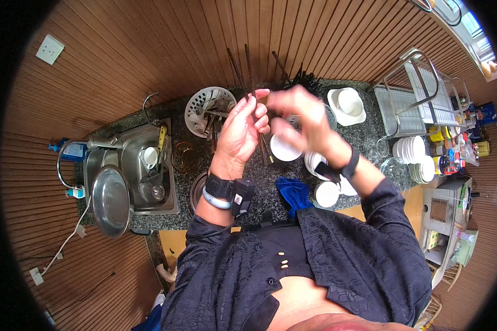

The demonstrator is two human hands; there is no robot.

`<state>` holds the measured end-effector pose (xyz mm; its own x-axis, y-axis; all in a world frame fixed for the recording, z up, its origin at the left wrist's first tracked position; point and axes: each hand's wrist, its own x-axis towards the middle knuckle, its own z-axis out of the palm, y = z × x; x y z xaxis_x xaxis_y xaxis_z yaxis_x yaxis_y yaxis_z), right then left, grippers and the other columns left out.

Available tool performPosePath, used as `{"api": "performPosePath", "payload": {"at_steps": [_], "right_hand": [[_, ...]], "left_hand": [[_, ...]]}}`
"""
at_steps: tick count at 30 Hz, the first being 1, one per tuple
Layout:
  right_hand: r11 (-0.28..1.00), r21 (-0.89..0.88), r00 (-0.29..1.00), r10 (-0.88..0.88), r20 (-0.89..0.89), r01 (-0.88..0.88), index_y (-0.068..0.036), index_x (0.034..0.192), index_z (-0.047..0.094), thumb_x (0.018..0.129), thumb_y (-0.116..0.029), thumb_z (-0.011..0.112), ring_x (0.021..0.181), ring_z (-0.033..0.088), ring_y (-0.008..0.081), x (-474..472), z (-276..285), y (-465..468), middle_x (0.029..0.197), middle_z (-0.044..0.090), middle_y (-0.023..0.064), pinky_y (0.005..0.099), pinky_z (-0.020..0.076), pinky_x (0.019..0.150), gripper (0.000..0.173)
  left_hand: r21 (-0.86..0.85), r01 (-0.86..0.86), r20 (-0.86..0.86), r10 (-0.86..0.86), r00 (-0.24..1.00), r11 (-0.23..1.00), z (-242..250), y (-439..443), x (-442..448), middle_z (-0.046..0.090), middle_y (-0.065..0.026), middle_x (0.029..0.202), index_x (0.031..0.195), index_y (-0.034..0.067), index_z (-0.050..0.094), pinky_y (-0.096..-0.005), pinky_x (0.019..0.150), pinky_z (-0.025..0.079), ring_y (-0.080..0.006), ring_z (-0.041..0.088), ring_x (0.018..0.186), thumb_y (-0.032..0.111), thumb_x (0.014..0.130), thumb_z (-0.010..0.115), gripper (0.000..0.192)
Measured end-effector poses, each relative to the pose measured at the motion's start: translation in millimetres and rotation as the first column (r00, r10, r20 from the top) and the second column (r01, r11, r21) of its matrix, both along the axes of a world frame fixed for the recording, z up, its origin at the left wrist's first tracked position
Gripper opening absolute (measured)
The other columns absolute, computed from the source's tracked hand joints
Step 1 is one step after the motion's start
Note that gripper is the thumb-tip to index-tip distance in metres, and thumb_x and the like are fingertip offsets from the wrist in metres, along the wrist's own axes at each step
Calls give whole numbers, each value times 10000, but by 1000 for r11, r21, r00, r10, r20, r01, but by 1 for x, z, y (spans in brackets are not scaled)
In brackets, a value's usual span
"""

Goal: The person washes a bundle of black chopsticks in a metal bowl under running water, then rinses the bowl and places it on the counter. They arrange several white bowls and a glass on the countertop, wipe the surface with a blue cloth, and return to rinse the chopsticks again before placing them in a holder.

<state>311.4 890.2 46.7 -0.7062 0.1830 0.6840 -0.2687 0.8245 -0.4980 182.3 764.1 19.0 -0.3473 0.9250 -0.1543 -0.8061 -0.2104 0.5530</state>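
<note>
My left hand [241, 131] is closed around a few dark chopsticks [249, 68], which stick out above and below the fingers. Close by on the right, my right hand [300, 118] is blurred, with its fingers curled; whether it holds anything cannot be told. Behind it, more dark chopsticks or utensils [308, 82] stand near the wall. A white perforated basket [188, 108] with utensils is to the left of my left hand. A small white bowl [286, 147] sits below my right hand, and a blue cloth [294, 194] lies near the counter's front edge.
At left, a steel sink [172, 173] holds a white cup [150, 157]; a steel basin [111, 201] rests at its edge. White bowls [347, 103] stand right of my hands, with a wire dish rack [401, 111], stacked dishes [412, 149] and glass bowl [394, 170] farther right.
</note>
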Motion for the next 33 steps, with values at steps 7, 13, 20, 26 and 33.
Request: {"api": "performPosePath", "payload": {"at_steps": [7,13,20,26,33], "right_hand": [[812,427,834,-514,200,398,-45,949,649,871,-279,700,772,642,366,-84,4,74,806,657,155,457,492,718,252],[879,248,897,-336,-287,408,-116,872,635,786,-93,724,692,614,192,8,38,12,759,633,7,349,433,712,126],[987,144,984,-97,152,75,-88,1164,634,679,-28,716,861,619,248,53,-36,-64,1035,635,49,390,471,851,496],[675,-694,963,-104,247,251,-28,1357,451,919,-122,651,724,513,42,82,-47,-48,939,533,12,203,461,638,490],[916,-298,963,-258,78,269,-6,1066,623,888,22,645,746,635,237,84,-5,-29,906,596,112,307,510,657,182]], "left_hand": [[-63,22,-54,-25,998,998,-19,-1,-5,405,49,707,1187,33,578,-191,505,307,-43,356,563,234,1061,463,264],[-96,49,-69,-56,996,994,-15,-7,-10,687,-115,973,1246,4,559,-252,578,463,-139,615,693,276,1056,464,345],[-100,-23,-127,10,992,995,-16,5,19,401,18,746,1201,22,552,-256,600,393,-100,400,624,301,1076,413,336],[-136,-281,-991,-132,31,950,-24,-1,57,636,-116,688,895,61,623,-364,573,499,-261,638,614,212,872,685,164],[157,-152,-986,146,-83,976,-15,45,66,646,-154,913,1048,44,595,-445,770,507,-359,632,866,68,777,671,283]]}}
